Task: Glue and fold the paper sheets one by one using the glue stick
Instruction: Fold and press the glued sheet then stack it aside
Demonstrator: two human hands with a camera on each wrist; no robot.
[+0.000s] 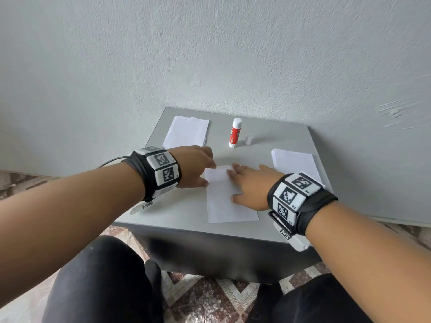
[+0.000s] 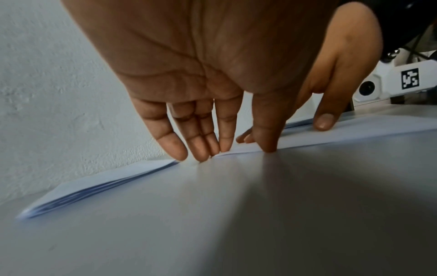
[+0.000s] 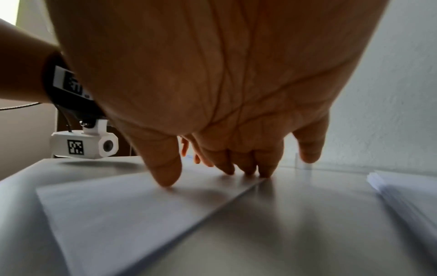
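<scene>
Pressing folded sheet (image 1: 224,194) flat on table (image 1: 268,141) with outspread left hand (image 1: 194,165) and right hand (image 1: 250,186), setting the glue.

The left hand (image 2: 212,65) reaches down with straight fingers, fingertips (image 2: 175,149) on the grey surface (image 2: 236,224) at the edge of a white sheet (image 2: 331,138). The right hand (image 2: 331,84) presses that sheet from the far side. A paper stack (image 2: 94,186) lies left, by the wall (image 2: 47,74).
</scene>
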